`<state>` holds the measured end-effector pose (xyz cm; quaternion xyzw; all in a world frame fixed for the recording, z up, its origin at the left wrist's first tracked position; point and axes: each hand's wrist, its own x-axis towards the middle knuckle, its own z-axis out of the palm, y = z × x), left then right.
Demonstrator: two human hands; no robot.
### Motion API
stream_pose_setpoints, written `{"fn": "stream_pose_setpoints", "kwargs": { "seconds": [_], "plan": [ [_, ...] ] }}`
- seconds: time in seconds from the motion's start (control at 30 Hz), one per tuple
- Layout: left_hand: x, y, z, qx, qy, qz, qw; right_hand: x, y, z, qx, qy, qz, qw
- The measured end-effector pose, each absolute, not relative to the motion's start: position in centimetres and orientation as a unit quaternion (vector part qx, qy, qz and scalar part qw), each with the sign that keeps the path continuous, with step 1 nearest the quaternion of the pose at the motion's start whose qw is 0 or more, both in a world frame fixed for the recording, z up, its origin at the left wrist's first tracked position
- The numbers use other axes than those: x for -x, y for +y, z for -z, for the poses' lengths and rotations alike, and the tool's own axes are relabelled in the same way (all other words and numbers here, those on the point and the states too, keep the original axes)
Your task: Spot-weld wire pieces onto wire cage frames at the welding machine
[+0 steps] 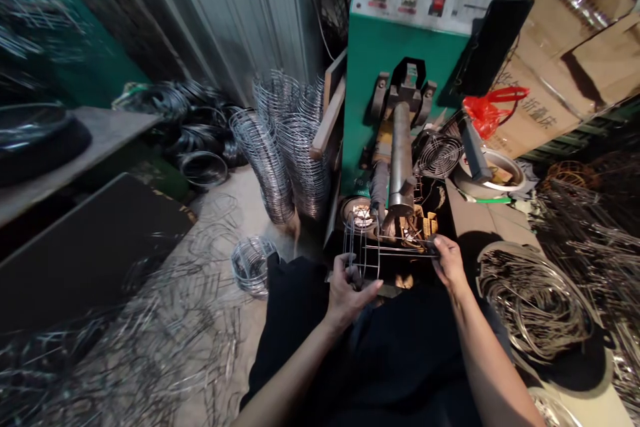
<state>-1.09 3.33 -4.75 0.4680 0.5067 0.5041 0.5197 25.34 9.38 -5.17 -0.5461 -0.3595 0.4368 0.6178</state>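
My left hand (346, 293) is curled around a small round wire frame (379, 257), its thumb stretched to the right. Between the thumb and fingers of my right hand (449, 263) are the ends of thin straight wires (403, 251). These wires run level to the left, up to the frame; whether they are joined to it I cannot tell. Just above both hands is the thick metal arm (401, 160) of a green welding machine (400, 47), with its blunt end apart from the right hand.
Stacks of wire rings (300, 147) stand left of the machine, with a smaller wire bundle (251, 265) on the floor. Loose bent wires (190, 327) litter the left floor. A round container of wire pieces (537, 300) is on the right, below a white bowl (490, 177) and cardboard (565, 67).
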Motion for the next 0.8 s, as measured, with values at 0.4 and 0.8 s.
{"fn": "stream_pose_setpoints", "kwargs": {
  "seconds": [0.4, 0.8],
  "plan": [
    [0.5, 3.3, 4.9, -0.454, 0.503, -0.521, 0.519, -25.8, 9.7, 5.5, 0.552, -0.354, -0.452, 0.604],
    [-0.1, 3.6, 5.0, -0.443, 0.514, -0.530, 0.509, -25.4, 10.2, 4.3, 0.546, -0.358, -0.447, 0.612]
  ]
}}
